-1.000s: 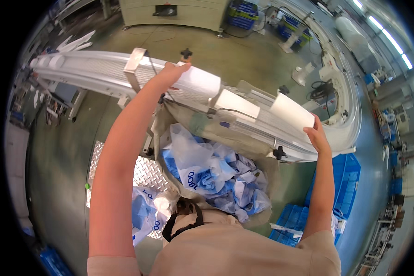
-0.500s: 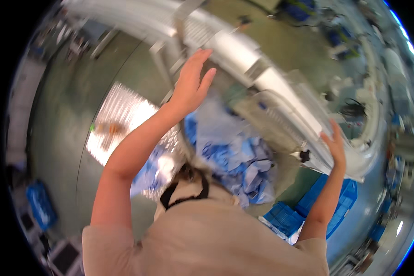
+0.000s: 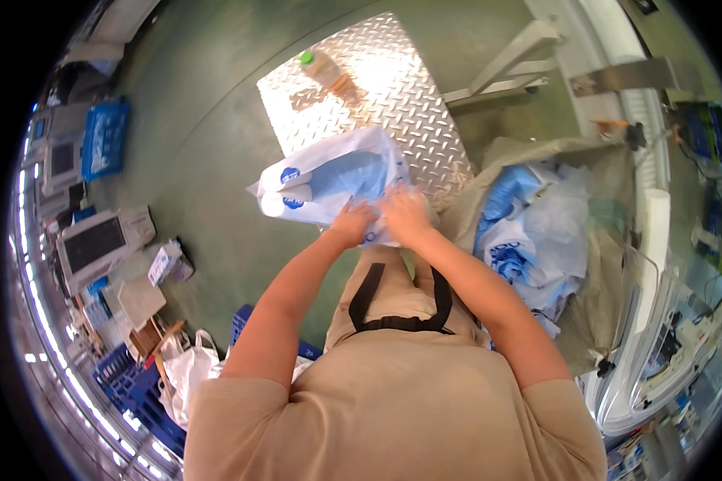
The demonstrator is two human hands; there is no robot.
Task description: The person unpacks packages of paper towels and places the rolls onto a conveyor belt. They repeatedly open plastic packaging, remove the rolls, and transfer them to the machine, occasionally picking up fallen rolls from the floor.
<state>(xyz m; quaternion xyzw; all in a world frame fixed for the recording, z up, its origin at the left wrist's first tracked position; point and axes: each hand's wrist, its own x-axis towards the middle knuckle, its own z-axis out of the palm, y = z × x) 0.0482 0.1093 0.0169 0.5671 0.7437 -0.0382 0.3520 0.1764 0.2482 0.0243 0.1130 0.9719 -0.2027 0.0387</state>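
Note:
A white plastic bag [image 3: 329, 156] with blue print gapes in front of me, at the near end of a shiny metal tread plate. Light blue plastic [image 3: 349, 178] shows inside it. At its left end is a white rounded part [image 3: 273, 205], like the end of a roll. The bag's near edge is gripped by my left hand [image 3: 353, 223], fingers bent. Just to the right, my right hand [image 3: 405, 215] also holds that edge, its fingers blurred by motion. The fingertips of both hands are partly hidden.
The tread plate [image 3: 413, 96] bears a bottle with a green cap [image 3: 322, 70]. On my right, a large drab sack [image 3: 610, 172] holds crumpled blue and white plastic [image 3: 537, 232], beside a white machine frame [image 3: 656, 240]. Monitors [image 3: 96, 247] and a blue crate [image 3: 104, 138] are left.
My view has turned left, away from the machine. Both hands, raised and spread wide with nothing in them before, have come down together onto the white plastic bag.

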